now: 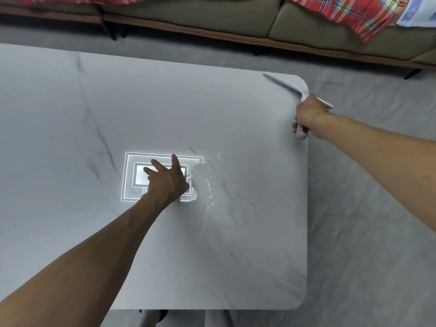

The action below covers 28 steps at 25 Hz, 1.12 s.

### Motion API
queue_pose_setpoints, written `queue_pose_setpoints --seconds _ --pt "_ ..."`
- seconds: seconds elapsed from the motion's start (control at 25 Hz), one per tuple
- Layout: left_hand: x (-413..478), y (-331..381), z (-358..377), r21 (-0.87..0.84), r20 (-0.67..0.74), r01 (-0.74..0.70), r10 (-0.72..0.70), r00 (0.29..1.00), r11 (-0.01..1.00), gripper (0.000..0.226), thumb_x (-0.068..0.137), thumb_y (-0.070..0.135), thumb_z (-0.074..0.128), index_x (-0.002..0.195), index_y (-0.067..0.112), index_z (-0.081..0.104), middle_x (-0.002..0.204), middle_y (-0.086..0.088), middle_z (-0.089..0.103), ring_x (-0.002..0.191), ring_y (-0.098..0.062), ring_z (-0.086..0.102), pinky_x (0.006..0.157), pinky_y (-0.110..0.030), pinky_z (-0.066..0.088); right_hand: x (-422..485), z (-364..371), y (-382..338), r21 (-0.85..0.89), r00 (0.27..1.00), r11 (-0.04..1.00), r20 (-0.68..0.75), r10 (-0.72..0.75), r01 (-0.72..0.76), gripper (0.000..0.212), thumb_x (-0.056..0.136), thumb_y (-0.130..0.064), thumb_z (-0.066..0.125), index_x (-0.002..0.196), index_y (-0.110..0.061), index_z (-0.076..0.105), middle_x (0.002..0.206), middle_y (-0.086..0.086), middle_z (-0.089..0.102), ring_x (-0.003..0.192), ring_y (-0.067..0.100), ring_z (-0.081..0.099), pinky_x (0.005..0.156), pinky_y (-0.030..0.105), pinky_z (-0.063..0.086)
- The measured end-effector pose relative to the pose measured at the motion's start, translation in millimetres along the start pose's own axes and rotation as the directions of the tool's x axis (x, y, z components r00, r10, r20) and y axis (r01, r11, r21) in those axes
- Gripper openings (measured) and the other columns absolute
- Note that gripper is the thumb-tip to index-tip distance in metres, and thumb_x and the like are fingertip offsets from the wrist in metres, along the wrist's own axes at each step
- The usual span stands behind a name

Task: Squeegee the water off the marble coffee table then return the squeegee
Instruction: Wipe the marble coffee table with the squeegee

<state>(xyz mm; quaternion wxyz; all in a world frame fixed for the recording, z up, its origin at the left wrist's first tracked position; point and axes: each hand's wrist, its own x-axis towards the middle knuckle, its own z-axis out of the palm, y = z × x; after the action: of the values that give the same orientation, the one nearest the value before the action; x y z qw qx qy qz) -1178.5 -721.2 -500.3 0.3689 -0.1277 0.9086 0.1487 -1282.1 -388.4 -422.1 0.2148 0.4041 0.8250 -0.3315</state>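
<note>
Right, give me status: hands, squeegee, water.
Left hand flat on marble coffee table, fingers spread. Right hand grips squeegee, blade at far right corner. Water pooled beside left hand, not yet wiped. Nothing between blade and water.

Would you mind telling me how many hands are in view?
2. The left hand rests on the table beside the water; the right hand grips the squeegee at its far right corner.

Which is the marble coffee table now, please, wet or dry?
Wet: a glistening puddle lies beside the left hand, away from the squeegee.
</note>
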Motion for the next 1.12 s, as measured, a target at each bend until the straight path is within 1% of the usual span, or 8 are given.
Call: queue_pose_setpoints --seconds 0.08,0.24,0.36,0.44,0.64,0.88,1.0,1.12 --pt "5.5 -1.2 3.8 0.063 -0.011 -0.036 0.037 0.999 0.997 0.08 0.085 0.028 0.055 0.152 0.028 0.012 0.155 -0.029 0.011 0.14 -0.051 0.02 0.109 -0.062 0.027 -18.3 17.9 10.3 -0.104 0.999 0.995 0.043 -0.009 0.013 0.056 0.094 -0.001 0.02 0.149 -0.01 0.014 0.075 0.013 0.052 0.05 0.021 0.056 0.031 0.025 0.042" --pt "13.9 -6.2 13.8 0.182 -0.045 -0.11 0.12 0.992 0.977 0.075 0.092 0.036 0.036 0.152 0.004 0.005 0.149 -0.039 0.019 0.132 -0.067 0.016 0.105 -0.068 0.024 -104.3 55.2 52.4 -0.096 0.981 0.988 0.141 0.13 -0.118 0.068 0.096 -0.008 0.02 0.154 -0.026 -0.011 0.083 0.02 0.062 0.051 0.028 0.061 0.044 0.031 0.051" --pt "13.2 -10.1 6.0 0.19 0.02 -0.083 0.081 0.997 0.978 0.081 0.087 0.045 0.038 0.151 0.007 0.006 0.144 -0.043 0.025 0.133 -0.066 0.017 0.107 -0.064 0.022 -164.7 68.6 75.3 -0.097 0.951 0.982 0.249 0.183 -0.164 0.063 0.098 -0.014 0.021 0.154 -0.031 -0.004 0.095 0.02 0.064 0.053 0.026 0.062 0.046 0.031 0.051" --pt "9.2 -11.7 -0.2 0.189 0.04 -0.119 0.114 0.993 0.975 0.078 0.085 0.042 0.04 0.148 0.004 0.014 0.144 -0.037 0.03 0.132 -0.063 0.02 0.105 -0.063 0.025 -186.5 64.4 76.8 -0.06 0.944 0.989 0.294 0.149 -0.137 0.056 0.099 -0.016 0.022 0.152 -0.027 0.01 0.084 0.016 0.062 0.054 0.025 0.06 0.048 0.032 0.052" --pt "-22.7 -48.5 -17.2 0.075 -0.049 -0.233 0.237 0.97 0.97 0.072 0.082 0.016 0.053 0.147 0.005 0.025 0.144 -0.024 0.035 0.121 -0.044 0.045 0.094 -0.046 0.045 -131.7 63.2 3.3 0.163 0.983 0.974 0.121 0.138 -0.157 0.044 0.103 -0.028 0.016 0.143 -0.024 0.034 0.065 0.013 0.053 0.039 0.021 0.049 0.035 0.019 0.036" --pt "-65.3 -69.4 -13.9 0.178 -0.044 -0.069 0.078 0.996 0.982 0.075 0.088 0.025 0.048 0.151 0.004 0.012 0.132 -0.025 0.037 0.114 -0.035 0.045 0.099 -0.043 0.041 -99.4 95.9 -39.6 -0.169 0.976 0.972 0.166 -0.138 0.166 0.067 0.091 -0.003 0.025 0.153 -0.018 0.004 0.077 0.018 0.061 0.055 0.026 0.059 0.044 0.027 0.044" --pt "-76.1 -64.8 -10.9 0.164 -0.002 -0.069 0.071 0.998 0.984 0.071 0.087 0.016 0.046 0.149 0.005 0.013 0.139 -0.027 0.031 0.122 -0.042 0.04 0.105 -0.049 0.038 -127.2 96.6 16.2 -0.336 0.943 0.895 0.255 -0.215 0.295 0.064 0.096 -0.015 0.026 0.152 -0.032 0.001 0.092 0.028 0.064 0.071 0.038 0.066 0.061 0.04 0.054" --pt "-68.8 -63.0 -5.9 0.285 0.059 -0.11 0.097 0.994 0.952 0.059 0.096 0.015 0.032 0.15 0.0 0.013 0.152 -0.031 0.016 0.134 -0.056 0.026 0.109 -0.058 0.032 -158.0 78.2 82.2 -0.465 0.902 0.796 0.371 -0.221 0.386 0.056 0.103 -0.03 0.022 0.152 -0.039 -0.003 0.104 0.022 0.063 0.079 0.033 0.062 0.067 0.033 0.045"
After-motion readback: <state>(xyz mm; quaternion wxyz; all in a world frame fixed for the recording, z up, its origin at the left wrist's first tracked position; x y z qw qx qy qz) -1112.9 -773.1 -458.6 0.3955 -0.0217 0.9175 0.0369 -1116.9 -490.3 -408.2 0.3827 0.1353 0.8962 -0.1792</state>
